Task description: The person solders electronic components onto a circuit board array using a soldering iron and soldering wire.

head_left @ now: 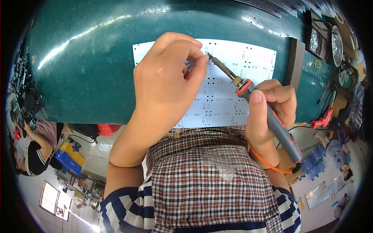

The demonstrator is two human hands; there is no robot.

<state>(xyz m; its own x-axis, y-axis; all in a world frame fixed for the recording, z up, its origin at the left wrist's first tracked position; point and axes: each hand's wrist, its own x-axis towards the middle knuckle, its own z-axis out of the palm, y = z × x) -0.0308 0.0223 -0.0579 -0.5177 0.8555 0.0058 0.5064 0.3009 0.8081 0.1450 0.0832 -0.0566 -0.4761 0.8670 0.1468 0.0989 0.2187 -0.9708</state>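
Note:
A white circuit board (223, 105), marked off in panels with rows of small dark spots, lies flat on the green table before me. In my right hand (268, 106) is a grey and red soldering iron (283, 134), held like a pen and slanting up to the left. Its tip comes down at the upper middle of the board, just beside my left fingertips. My left hand (165, 75) is over the board's left part, thumb and forefinger pinched together. Whatever they hold is too small or hidden to make out.
Right of the board lies a dark bar (296, 64), with a black tray (318, 37) beyond it. A wire reel (344, 79) and a red tool (322, 119) are at the right edge. The iron's orange cord (268, 165) loops past my right forearm. Other people sit at both sides.

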